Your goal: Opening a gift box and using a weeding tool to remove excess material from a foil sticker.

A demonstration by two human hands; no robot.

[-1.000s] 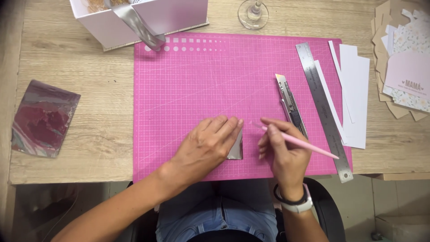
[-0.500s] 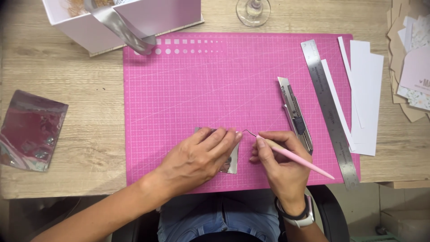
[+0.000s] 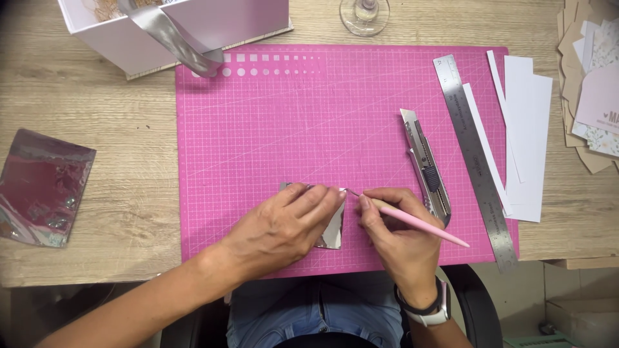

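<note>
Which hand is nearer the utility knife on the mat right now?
Right. The right hand holds a pink tool just beside the utility knife's lower end; the left hand presses a small silver piece farther over, beyond the right hand.

Pink tool [image 3: 419,224] tip now touching silver piece [image 3: 332,231].

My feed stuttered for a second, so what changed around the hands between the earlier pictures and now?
Little changed. The left hand keeps pressing the small silvery piece flat on the pink cutting mat. The right hand still grips the pink pointed tool, its tip nudged up to the piece's top edge. Nothing was released. The utility knife, steel ruler and paper strips stayed put.
</note>
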